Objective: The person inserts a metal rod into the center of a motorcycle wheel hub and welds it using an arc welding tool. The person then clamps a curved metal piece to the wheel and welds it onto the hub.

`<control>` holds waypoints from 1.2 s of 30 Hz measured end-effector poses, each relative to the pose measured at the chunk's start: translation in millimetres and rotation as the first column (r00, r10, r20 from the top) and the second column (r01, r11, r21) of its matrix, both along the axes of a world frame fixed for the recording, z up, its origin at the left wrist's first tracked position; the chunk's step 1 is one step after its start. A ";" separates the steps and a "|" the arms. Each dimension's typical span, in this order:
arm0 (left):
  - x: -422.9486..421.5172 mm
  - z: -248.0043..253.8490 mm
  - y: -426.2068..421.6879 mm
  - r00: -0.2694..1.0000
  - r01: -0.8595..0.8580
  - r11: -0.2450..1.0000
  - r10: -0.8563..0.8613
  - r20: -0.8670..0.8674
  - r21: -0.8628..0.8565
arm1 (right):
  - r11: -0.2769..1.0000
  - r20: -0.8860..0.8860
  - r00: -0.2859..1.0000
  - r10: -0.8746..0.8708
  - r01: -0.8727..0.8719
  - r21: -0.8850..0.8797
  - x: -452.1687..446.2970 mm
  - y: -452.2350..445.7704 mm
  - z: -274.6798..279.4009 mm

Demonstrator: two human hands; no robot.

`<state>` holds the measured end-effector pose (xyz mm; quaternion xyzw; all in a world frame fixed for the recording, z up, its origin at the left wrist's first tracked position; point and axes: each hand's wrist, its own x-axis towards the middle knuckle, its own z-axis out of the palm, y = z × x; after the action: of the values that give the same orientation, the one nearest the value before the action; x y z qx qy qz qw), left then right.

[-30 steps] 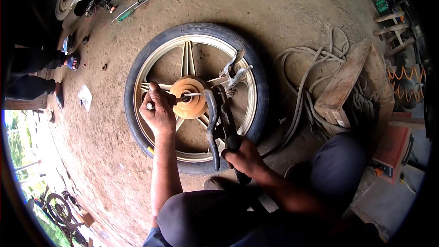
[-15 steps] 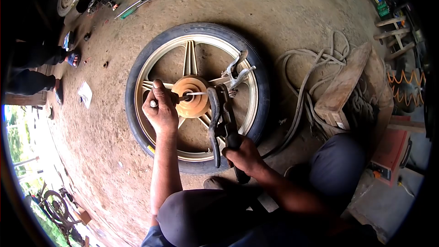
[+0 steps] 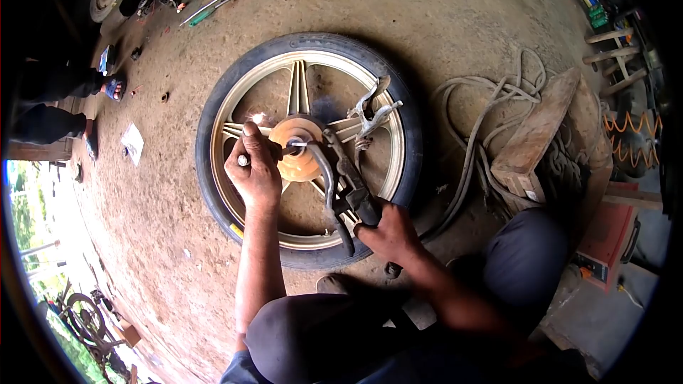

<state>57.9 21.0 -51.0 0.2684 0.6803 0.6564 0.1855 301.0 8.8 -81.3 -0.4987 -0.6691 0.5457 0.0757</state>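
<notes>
While the wheel [image 3: 297, 89] lies flat on the floor [image 3: 455, 14], we see loops of cord [image 3: 470, 148] to its right, a wooden frame [image 3: 544, 124] past them and a red box [image 3: 605, 242] farther off on that side. Beyond the wheel lie screwdrivers [image 3: 201, 16], and well to its left are another person's feet [image 3: 114, 89]. A silver clamp [image 3: 371, 119] sits over the wheel's right part, near our tool, and our knees [image 3: 302, 331] crowd its near side. A bluish haze [image 3: 327, 108] shows over the wheel, just beyond its hub [image 3: 300, 167].

That orange hub, at the wheel's middle, lies between our hands. Left of it, our left hand [image 3: 255, 171] is closed around a metal bar [image 3: 288, 150] pointing at the hub's centre. Over the wheel's near right edge, our right hand [image 3: 393, 233] wraps the handle of a welding holder [image 3: 347, 174]. We cannot tell whether its thin rod [image 3: 301, 144] touches the hub.
</notes>
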 end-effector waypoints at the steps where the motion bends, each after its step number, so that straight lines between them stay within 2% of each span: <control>1: -1.3 -1.1 0.8 1.000 0.002 1.000 -0.002 -0.014 -0.014 | 1.000 0.000 1.000 0.000 0.000 0.000 -0.2 0.0 1.0; 2: -1.9 -1.8 1.4 1.000 0.004 1.000 -0.005 -0.029 -0.028 | 0.944 -0.128 0.983 -0.132 0.085 -0.317 -0.1 -0.6 3.9; 3: -0.2 1.8 2.0 1.000 0.002 1.000 -0.002 -0.001 -0.019 | 0.786 -0.204 0.934 -0.294 0.115 -0.608 -1.4 0.2 10.1; 4: 0.4 3.1 2.3 1.000 0.004 1.000 -0.004 -0.001 -0.018 | 0.630 -0.163 0.889 -0.428 0.164 -0.759 -7.1 1.9 19.1; 6: 1.5 3.7 2.2 1.000 -0.010 0.999 0.010 -0.008 -0.034 | 0.392 -0.105 0.761 -0.641 0.207 -0.896 -8.2 2.8 30.6; 7: 0.5 2.4 1.7 1.000 0.005 1.000 -0.005 0.009 -0.019 | 0.388 -0.101 0.758 -0.645 0.211 -0.897 -8.4 0.3 30.3; 10: 1.2 3.9 3.0 1.000 -0.001 1.000 0.001 -0.013 -0.031 | 0.460 -0.141 0.792 -0.594 0.190 -0.867 -8.4 0.0 28.9; 11: 2.0 5.6 2.5 1.000 0.002 0.999 -0.003 -0.019 -0.050 | 0.754 -0.172 0.922 -0.348 0.167 -0.635 -7.2 3.8 28.3; 12: 0.2 4.1 1.4 1.000 0.000 0.999 -0.001 -0.020 -0.050 | 0.943 -0.104 0.991 -0.085 0.046 -0.330 -5.6 6.7 27.5; 13: -2.7 1.3 -0.5 0.999 0.032 0.999 -0.033 -0.018 -0.033 | 0.998 -0.058 0.998 0.006 -0.010 -0.067 -4.2 3.9 15.9; 16: -3.0 0.0 -1.4 0.998 0.064 0.998 -0.064 -0.006 -0.005 | 0.999 -0.074 0.997 -0.031 0.029 -0.028 -5.8 -0.2 18.5; 18: -3.6 -0.7 -1.1 0.999 0.049 0.998 -0.049 -0.004 -0.031 | 0.997 -0.071 0.997 -0.027 0.022 -0.075 -4.8 3.4 21.1; 19: -4.6 -1.2 -1.8 0.999 0.048 0.998 -0.049 -0.005 -0.035 | 0.894 -0.161 0.961 -0.225 0.138 -0.425 -5.1 2.4 14.3; 20: -5.9 -2.0 -2.0 0.997 0.071 0.997 -0.071 0.025 -0.004 | 0.663 -0.170 0.886 -0.431 0.183 -0.726 -5.8 1.9 10.3; 21: -6.6 -2.7 -1.9 0.994 0.092 0.995 -0.093 0.056 0.029 | 0.515 -0.124 0.818 -0.562 0.228 -0.826 -8.5 5.2 25.8; 24: -6.7 -2.9 -1.8 0.997 0.077 0.997 -0.077 0.003 -0.002 | 0.488 -0.110 0.826 -0.552 0.213 -0.846 -6.8 2.9 23.5; 26: -6.9 -2.8 -1.9 0.998 0.070 0.998 -0.070 0.000 -0.009 | 0.674 -0.125 0.910 -0.396 0.196 -0.712 -9.2 1.1 22.8; 27: -6.7 -2.7 -2.3 0.998 0.064 0.998 -0.064 -0.003 -0.016 | 0.880 -0.133 0.968 -0.214 0.132 -0.457 -6.0 2.9 23.4; 28: -6.2 -1.2 -1.9 0.998 0.065 0.998 -0.065 -0.005 -0.017 | 0.987 -0.083 0.996 -0.034 0.020 -0.161 -2.8 4.7 23.4; 29: -4.9 1.1 -1.4 0.999 0.052 0.998 -0.052 -0.004 -0.024 | 0.998 -0.106 0.994 -0.010 0.004 -0.060 -2.2 0.8 16.8; 30: -3.6 2.4 -1.2 0.999 0.039 0.999 -0.039 -0.001 -0.030 | 0.998 -0.106 0.994 -0.012 0.006 -0.061 -2.2 -1.2 14.8; 32: -4.0 0.7 -1.6 1.000 0.025 0.998 -0.026 -0.007 -0.050 | 0.996 -0.114 0.993 -0.042 0.050 0.074 -3.3 -4.3 11.7; 33: -3.3 1.4 -0.9 1.000 0.025 0.999 -0.026 -0.011 -0.048 | 0.978 -0.184 0.978 -0.099 0.061 -0.202 -3.6 -1.7 16.1; 34: -3.2 2.1 -0.4 1.000 0.023 0.999 -0.023 -0.015 -0.044 | 0.886 -0.235 0.957 -0.170 0.044 -0.462 -4.9 1.7 21.6; 35: -3.1 2.5 -0.5 1.000 0.021 0.999 -0.021 -0.010 -0.049 | 0.665 -0.196 0.895 -0.400 0.136 -0.735 -7.3 1.5 30.0; 36: -2.0 2.6 -0.5 1.000 0.023 0.998 -0.023 -0.011 -0.052 | 0.407 -0.254 0.704 -0.663 0.054 -0.912 -4.1 3.8 40.2</control>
<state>55.9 20.5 -48.4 0.2749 0.6950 0.6348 0.1962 296.8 12.6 -41.1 -0.4117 -0.1145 0.8924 0.1448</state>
